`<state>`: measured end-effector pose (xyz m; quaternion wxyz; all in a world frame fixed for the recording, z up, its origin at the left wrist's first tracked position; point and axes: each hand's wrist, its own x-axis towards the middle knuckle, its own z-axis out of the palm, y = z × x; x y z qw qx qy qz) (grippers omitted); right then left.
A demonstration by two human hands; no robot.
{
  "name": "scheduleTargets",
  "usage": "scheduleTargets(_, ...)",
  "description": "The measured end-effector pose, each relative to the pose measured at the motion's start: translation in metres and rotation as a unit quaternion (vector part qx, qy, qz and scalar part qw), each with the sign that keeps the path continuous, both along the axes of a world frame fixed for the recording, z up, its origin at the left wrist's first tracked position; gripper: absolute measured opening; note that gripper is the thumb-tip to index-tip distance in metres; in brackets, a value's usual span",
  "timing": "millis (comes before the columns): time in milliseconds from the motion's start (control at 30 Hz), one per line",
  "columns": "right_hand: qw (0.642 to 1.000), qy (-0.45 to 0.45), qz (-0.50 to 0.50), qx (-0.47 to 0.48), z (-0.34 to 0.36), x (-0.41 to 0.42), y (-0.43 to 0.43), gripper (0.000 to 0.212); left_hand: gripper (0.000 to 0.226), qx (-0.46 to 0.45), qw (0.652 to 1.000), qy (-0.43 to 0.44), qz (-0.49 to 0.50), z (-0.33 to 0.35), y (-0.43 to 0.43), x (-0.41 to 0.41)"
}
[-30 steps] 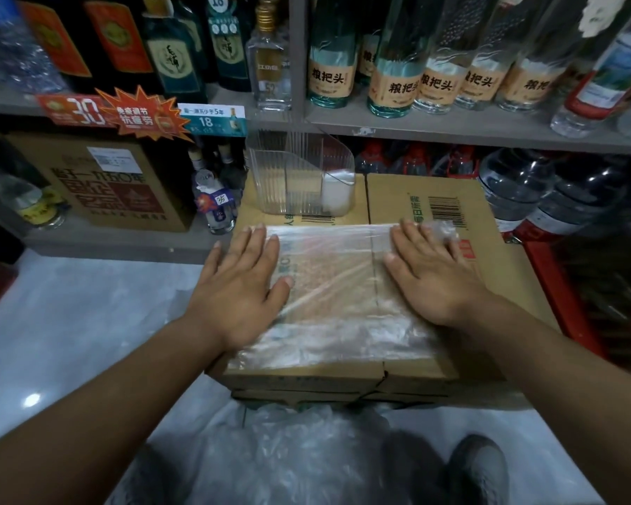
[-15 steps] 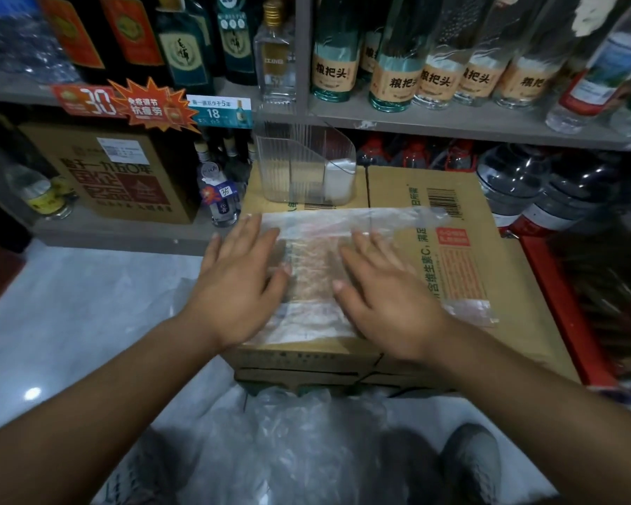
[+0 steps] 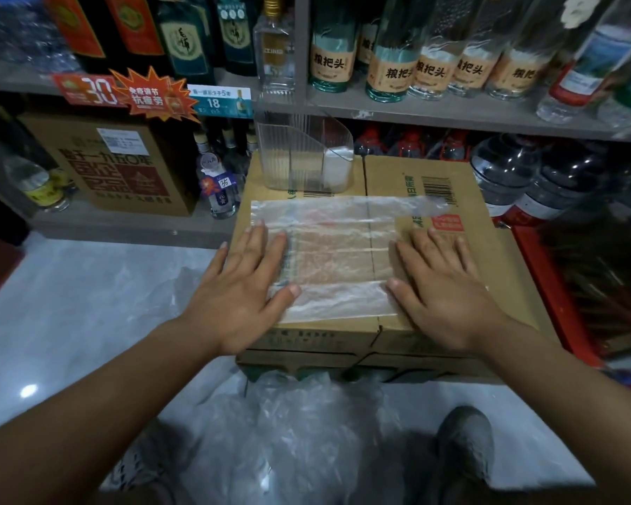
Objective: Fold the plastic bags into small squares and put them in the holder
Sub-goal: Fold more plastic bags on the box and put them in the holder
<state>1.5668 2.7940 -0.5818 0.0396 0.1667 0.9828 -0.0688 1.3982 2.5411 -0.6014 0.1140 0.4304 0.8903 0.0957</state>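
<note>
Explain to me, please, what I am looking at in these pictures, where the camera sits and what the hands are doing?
There is no machine here: a person works with two bare hands. The one camera is worn on the head and looks forward and down. The left hand and the right hand lie flat, fingers straight, on the two sides of a clear plastic bag, pressing it down on top of a cardboard box. Neither hand grips anything. At the far edge of the box stands a clear ribbed holder, with something white inside its right end. On the floor beside the person's shoe lies a heap of loose plastic bags. Behind are shop shelves with bottles.
</note>
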Motion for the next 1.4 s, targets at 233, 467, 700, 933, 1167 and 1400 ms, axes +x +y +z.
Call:
scheduleTargets(233, 0.965, 0.156, 0.180, -0.109, 0.000, 0.003, -0.041, 0.029, 0.051, 0.209, 0.976, -0.023, -0.055, 0.013, -0.021, -0.003)
scheduleTargets(467, 0.966, 0.155, 0.159, -0.132, -0.005, 0.001, -0.044, 0.029, 0.040, 0.170, 0.975, -0.004, -0.143, 0.009, -0.028, -0.005)
scheduleTargets(700, 0.974, 0.153, 0.157, -0.053, -0.006, 0.003, -0.052, 0.030, 0.024, 0.167, 0.976, -0.054, -0.126, 0.017, -0.039, -0.009)
scheduleTargets(933, 0.969, 0.185, 0.164, 0.008, -0.005, 0.010, -0.066, 0.019, 0.004, 0.235, 0.962, -0.089, -0.105, 0.022, -0.045, -0.002)
scheduleTargets(1167, 0.971, 0.209, 0.103, -0.059, 0.023, 0.013, -0.068, 0.004, 0.007, 0.313, 0.925, -0.214, 0.022, 0.040, -0.039, 0.008)
scheduleTargets(1400, 0.970, 0.227, 0.074, -0.051, 0.063, -0.015, -0.056, 0.008, 0.032, 0.318, 0.907, -0.242, 0.131, 0.047, -0.020, 0.009)
